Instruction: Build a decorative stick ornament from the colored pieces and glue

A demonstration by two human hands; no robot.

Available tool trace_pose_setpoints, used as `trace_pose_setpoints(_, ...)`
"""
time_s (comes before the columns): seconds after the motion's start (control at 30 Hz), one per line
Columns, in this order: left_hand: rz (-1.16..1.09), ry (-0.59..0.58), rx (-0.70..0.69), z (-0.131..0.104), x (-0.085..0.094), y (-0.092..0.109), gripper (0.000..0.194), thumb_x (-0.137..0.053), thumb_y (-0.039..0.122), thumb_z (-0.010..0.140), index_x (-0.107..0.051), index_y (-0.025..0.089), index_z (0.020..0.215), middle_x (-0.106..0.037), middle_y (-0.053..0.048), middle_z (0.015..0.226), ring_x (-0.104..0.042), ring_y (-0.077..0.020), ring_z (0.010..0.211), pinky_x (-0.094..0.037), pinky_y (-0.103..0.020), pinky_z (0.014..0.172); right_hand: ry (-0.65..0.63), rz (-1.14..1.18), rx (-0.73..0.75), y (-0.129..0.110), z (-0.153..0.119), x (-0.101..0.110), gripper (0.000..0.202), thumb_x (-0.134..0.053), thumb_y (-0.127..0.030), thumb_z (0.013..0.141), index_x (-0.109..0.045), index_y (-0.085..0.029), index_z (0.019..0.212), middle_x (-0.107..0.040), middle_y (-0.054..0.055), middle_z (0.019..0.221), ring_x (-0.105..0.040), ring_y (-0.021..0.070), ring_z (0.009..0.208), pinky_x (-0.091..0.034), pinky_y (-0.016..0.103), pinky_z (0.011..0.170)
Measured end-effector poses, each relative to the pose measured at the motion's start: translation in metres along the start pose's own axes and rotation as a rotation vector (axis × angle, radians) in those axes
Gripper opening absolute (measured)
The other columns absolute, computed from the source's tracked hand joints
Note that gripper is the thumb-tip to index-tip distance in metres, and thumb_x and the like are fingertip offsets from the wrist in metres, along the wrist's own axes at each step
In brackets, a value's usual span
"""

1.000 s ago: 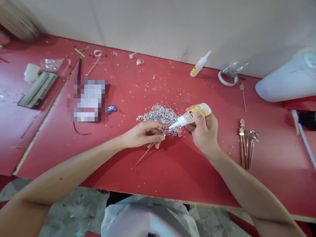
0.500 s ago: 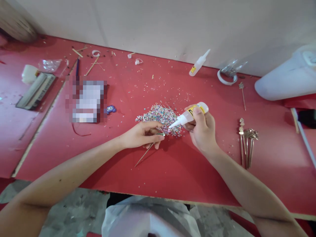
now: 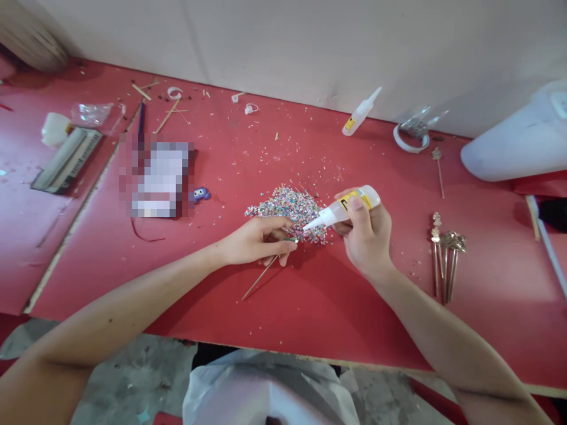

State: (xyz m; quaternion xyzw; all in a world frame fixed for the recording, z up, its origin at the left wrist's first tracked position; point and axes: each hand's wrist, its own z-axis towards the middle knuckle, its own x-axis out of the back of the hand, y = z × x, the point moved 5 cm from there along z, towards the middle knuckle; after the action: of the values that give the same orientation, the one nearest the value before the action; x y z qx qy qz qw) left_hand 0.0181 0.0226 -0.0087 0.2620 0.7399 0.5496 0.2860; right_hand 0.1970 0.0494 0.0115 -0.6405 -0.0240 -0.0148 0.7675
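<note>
My left hand (image 3: 257,242) pinches a thin metal stick (image 3: 260,277) whose decorated tip sits at the near edge of a pile of small multicoloured pieces (image 3: 287,206) on the red table (image 3: 310,307). My right hand (image 3: 367,236) grips a small white glue bottle with a yellow label (image 3: 341,209). Its nozzle points left and down, close to the stick's tip by my left fingertips.
Several finished metal sticks (image 3: 443,260) lie to the right. At the back are a second glue bottle (image 3: 361,112), a tape ring (image 3: 410,141) and a single stick (image 3: 439,168). A white container (image 3: 518,147) lies far right. A blurred card (image 3: 157,177) and a comb-like tool (image 3: 66,159) are left.
Both hands have stayed almost still. The glue nozzle remains at the stick's tip; only the camera shifted slightly.
</note>
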Motion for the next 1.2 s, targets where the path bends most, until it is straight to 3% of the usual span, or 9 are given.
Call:
trace_pose_setpoints(0.23,0.003,-0.005,0.002,0.0002,-0.0008,0.0003,0.016,-0.057,0.027,0.09,-0.05,0.015,0.097,-0.064,0.002,0.064,-0.049,-0.0039,0.041,-0.042,-0.013,0.039,0.001,-0.046,0.039,0.0022,0.0022,0.0022,0.026,-0.05,-0.049,0.093,-0.055,-0.025,0.086,-0.033,-0.007,0.052,-0.024,0.0074,0.035,-0.021,0.025,0.034)
trace_pose_setpoints(0.47,0.003,0.005,0.001,0.0006,-0.0004,-0.0005,0.016,-0.057,0.027,0.09,-0.049,0.015,0.097,-0.064,0.002,0.063,-0.049,-0.0042,0.04,-0.042,-0.013,0.038,0.019,0.107,-0.087,0.0019,-0.0025,0.0006,0.023,-0.057,-0.045,0.091,-0.061,-0.023,0.085,-0.039,-0.004,0.056,-0.024,0.0078,0.04,-0.021,0.026,0.038)
trace_pose_setpoints(1.2,0.017,0.018,0.023,0.0008,-0.0013,-0.0003,0.016,-0.057,0.026,0.088,-0.049,0.015,0.096,-0.063,0.003,0.062,-0.048,-0.0043,0.039,-0.042,-0.014,0.037,0.044,0.05,-0.123,0.008,-0.0031,0.0042,0.023,-0.058,-0.048,0.088,-0.059,-0.025,0.086,-0.047,-0.001,0.061,-0.037,0.0107,0.043,-0.028,0.029,0.04)
